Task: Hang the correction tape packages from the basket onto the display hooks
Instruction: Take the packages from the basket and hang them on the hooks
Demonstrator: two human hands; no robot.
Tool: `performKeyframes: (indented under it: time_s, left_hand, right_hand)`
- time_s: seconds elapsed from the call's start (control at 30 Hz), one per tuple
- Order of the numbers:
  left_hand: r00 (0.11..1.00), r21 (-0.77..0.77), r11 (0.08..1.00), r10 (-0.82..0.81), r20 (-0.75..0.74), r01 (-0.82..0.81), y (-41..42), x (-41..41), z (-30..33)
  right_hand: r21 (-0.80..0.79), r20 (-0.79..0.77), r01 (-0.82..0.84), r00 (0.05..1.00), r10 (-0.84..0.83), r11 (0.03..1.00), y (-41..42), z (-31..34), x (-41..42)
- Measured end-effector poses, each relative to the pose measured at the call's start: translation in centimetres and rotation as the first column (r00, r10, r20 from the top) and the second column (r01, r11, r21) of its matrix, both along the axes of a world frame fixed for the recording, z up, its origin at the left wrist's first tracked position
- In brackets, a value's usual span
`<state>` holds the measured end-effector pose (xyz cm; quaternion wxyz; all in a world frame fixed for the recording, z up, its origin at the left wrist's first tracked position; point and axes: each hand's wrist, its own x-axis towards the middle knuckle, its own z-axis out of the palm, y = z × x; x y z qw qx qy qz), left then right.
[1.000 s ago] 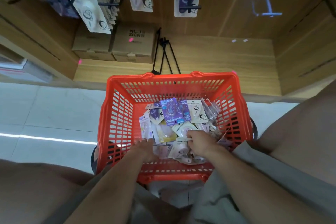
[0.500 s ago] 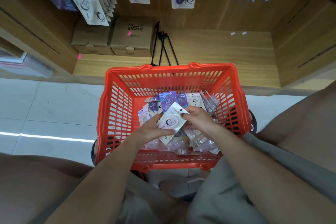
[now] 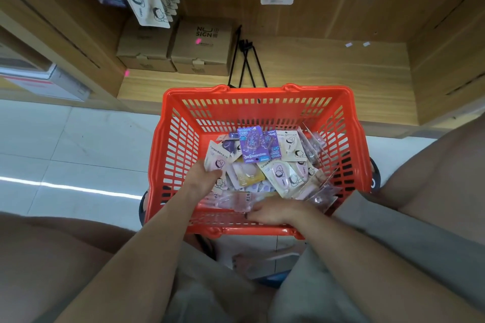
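Head view: both hands are inside the red plastic basket (image 3: 175,155); left hand (image 3: 203,178) holds a white package (image 3: 218,162), right hand (image 3: 275,208) presses flat on clear packets (image 3: 236,198)

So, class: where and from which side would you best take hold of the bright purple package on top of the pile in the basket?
Pinch the purple package by its near bottom edge, coming from above: it lies flat and face-up on the pile, nothing covering it, and that edge overhangs the packs below, probably leaving room for fingers.

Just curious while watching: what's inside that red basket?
The red basket holds a loose pile of correction tape packages, white, pink, yellow and purple. Both the left hand and right hand reach in. Lower layers are covered.
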<state>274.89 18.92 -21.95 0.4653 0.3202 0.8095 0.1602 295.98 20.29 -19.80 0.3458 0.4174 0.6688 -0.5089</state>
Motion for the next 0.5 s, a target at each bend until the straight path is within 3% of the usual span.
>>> performKeyframes:
  time_s: [0.23,0.33,0.5]
  left_hand:
    - [0.996,0.047,0.997,0.061,0.061,-0.064,-0.4,-0.2,0.3]
    - [0.996,0.061,0.996,0.067,0.063,-0.070,-0.4,-0.3,0.7]
    - [0.984,0.057,0.982,0.179,-0.005,-0.179,-0.4,-0.7,0.9]
  right_hand:
    - [0.053,-0.103,0.230,0.969,-0.224,0.972,0.8,-0.3,0.3]
    - [-0.023,-0.242,0.483,0.847,-0.474,0.875,2.0,0.7,-0.1]
    - [-0.065,-0.358,0.690,0.658,-0.662,0.721,4.5,1.5,-0.6]
